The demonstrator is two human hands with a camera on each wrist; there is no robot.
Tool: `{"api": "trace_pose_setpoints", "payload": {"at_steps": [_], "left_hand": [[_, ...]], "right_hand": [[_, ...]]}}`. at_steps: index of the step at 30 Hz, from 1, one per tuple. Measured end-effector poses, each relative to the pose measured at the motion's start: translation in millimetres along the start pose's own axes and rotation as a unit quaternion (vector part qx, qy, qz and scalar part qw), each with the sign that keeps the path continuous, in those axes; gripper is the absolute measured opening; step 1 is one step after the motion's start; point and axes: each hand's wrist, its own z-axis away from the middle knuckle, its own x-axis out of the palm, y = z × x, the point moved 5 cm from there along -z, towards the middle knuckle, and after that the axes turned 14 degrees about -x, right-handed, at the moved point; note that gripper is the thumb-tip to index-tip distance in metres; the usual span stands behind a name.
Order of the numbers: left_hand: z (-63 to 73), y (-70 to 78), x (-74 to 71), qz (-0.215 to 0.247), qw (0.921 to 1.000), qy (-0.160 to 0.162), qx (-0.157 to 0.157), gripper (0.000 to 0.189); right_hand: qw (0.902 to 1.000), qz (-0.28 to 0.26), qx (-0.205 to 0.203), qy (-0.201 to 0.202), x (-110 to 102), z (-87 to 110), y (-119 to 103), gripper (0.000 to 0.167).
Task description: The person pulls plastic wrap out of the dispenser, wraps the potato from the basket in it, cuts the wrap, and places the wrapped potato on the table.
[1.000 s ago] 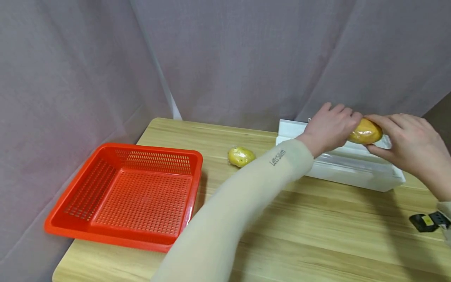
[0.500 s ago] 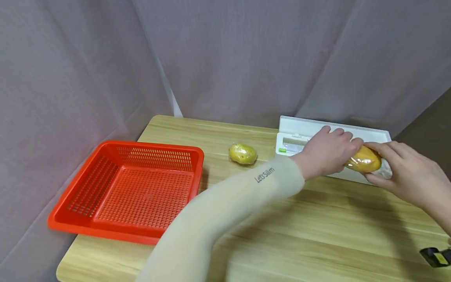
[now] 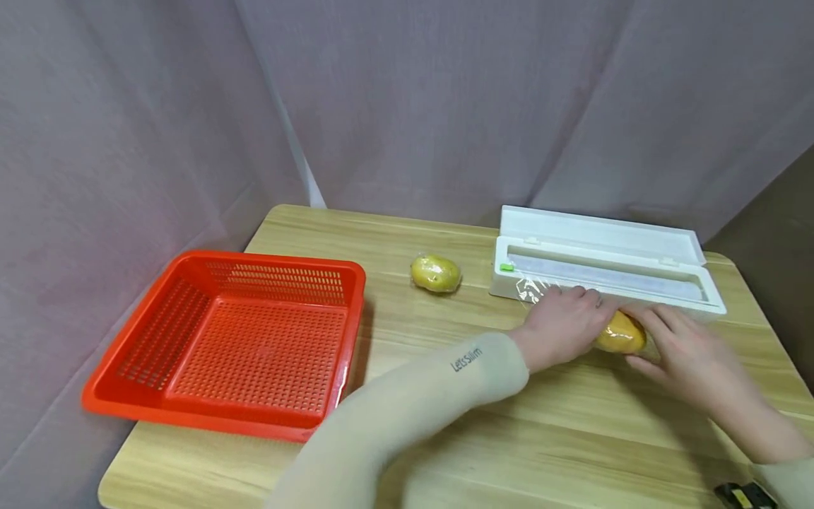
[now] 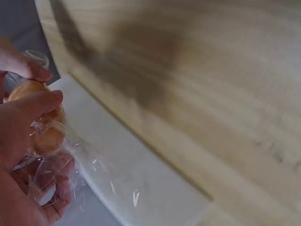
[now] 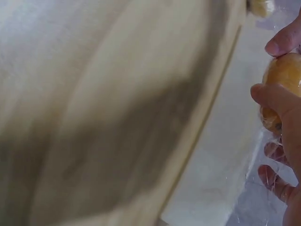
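Observation:
An oval orange-yellow fruit (image 3: 621, 333), mango-like and wrapped in cling film, is held between both hands in front of the white box. My left hand (image 3: 568, 326) grips its left end, and loose clear film (image 3: 530, 289) trails out beside that hand. At the other end my right hand (image 3: 682, 351) pinches the fruit with thumb and fingers. In the left wrist view crinkled film (image 4: 49, 169) hangs around the fingers below the fruit (image 4: 48, 136). The right wrist view shows the thumb across the wrapped fruit (image 5: 282, 70). Fingers hide much of it.
The white cling film dispenser (image 3: 509, 286) stands with its lid (image 3: 600, 237) up, a film roll (image 3: 604, 276) inside and a green slider (image 3: 506, 268) at its left. A wrapped yellow potato-like item (image 3: 435, 273) lies left of it. A red plastic basket (image 3: 352, 332) occupies the table's left.
Both hands have come down and toward the person with the wrapped fruit, from above the dispenser to in front of it. The dispenser's roll and slider have come into sight.

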Motion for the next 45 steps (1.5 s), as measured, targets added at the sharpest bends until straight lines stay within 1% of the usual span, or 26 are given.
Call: {"api": "trace_pose_setpoints", "payload": {"at_steps": [2,7,10,11,12,15,16,17,18,20,22,23,25,27,31,32,33,34,36,38,42,45], "left_hand": [[0.9,0.8,9.0,0.0,1.0,0.001,-0.002,0.051],[-0.2,1.5,28.8,0.015,0.9996,-0.015,-0.017,0.056],[-1.7,2.1,36.6,0.014,0.9996,-0.011,-0.021,0.056],[-1.9,2.1,38.7,0.015,0.9996,-0.007,-0.023,0.055],[-2.1,2.3,40.7,0.015,0.9996,-0.003,-0.023,0.055],[-2.2,2.5,45.8,0.016,0.9995,0.014,-0.024,0.05],[-2.1,2.3,47.4,0.017,0.9994,0.017,-0.024,0.05],[-2.1,2.2,48.8,0.017,0.9994,0.02,-0.025,0.05],[-2.2,2.1,50.0,0.017,0.9993,0.022,-0.025,0.049],[-2.8,2.0,51.5,0.017,0.9992,0.025,-0.025,0.048],[-3.6,2.3,52.6,0.018,0.9992,0.027,-0.024,0.045],[-3.8,2.6,53.2,0.019,0.9991,0.029,-0.024,0.043],[-4.4,2.8,54.5,0.019,0.9989,0.033,-0.025,0.04],[-4.9,3.1,56.8,0.02,0.9988,0.038,-0.026,0.039],[-5.5,2.7,61.2,0.024,0.9983,0.043,-0.031,0.04],[-5.2,2.2,61.8,0.024,0.9983,0.043,-0.031,0.043],[-5.0,1.6,62.1,0.023,0.9985,0.04,-0.03,0.048],[-4.7,1.1,62.4,0.02,0.9986,0.039,-0.028,0.052],[-4.2,-0.3,62.7,0.014,0.9991,0.031,-0.024,0.063],[-3.9,-2.3,62.6,0.013,0.9995,0.019,-0.021,0.07],[-3.7,-6.5,62.6,0.019,0.9996,0.005,-0.021,0.066],[-3.0,-8.0,62.4,0.02,0.9996,0.008,-0.018,0.061]], "right_hand": [[0.9999,-0.006,0.008,-0.009,8.4,1.9,0.0,0.095],[0.9997,-0.009,0.015,-0.019,25.7,3.5,2.5,0.096],[0.9995,-0.014,0.018,-0.022,32.8,4.4,4.3,0.077],[0.9994,-0.015,0.019,-0.023,34.7,4.5,4.8,0.074],[0.9994,-0.014,0.022,-0.024,36.4,4.6,5.1,0.075],[0.9992,-0.012,0.028,-0.025,40.6,4.5,5.7,0.09],[0.9992,-0.013,0.029,-0.025,42.1,4.5,5.8,0.09],[0.9991,-0.014,0.031,-0.026,43.6,4.5,5.9,0.084],[0.999,-0.017,0.032,-0.025,44.6,4.6,5.9,0.078],[0.9989,-0.024,0.034,-0.02,45.9,4.8,5.8,0.075],[0.9988,-0.031,0.034,-0.014,46.4,5.4,5.6,0.083],[0.9988,-0.033,0.035,-0.011,46.4,5.5,5.4,0.085],[0.9987,-0.036,0.034,-0.008,46.1,5.2,5.0,0.074],[0.9988,-0.037,0.031,-0.009,46.6,5.1,5.7,0.069],[0.9984,-0.036,0.038,-0.02,48.1,3.9,7.0,0.076],[0.9983,-0.036,0.04,-0.022,48.7,3.6,7.4,0.077],[0.998,-0.036,0.045,-0.025,49.2,3.0,7.5,0.082],[0.9979,-0.036,0.047,-0.026,49.7,2.9,7.6,0.084],[0.998,-0.035,0.047,-0.023,50.6,2.6,8.2,0.085],[0.9981,-0.035,0.046,-0.02,51.8,2.8,8.9,0.083],[0.9981,-0.037,0.045,-0.02,54.6,2.4,9.4,0.081],[0.9979,-0.04,0.046,-0.022,56.5,1.4,9.4,0.08]]}}
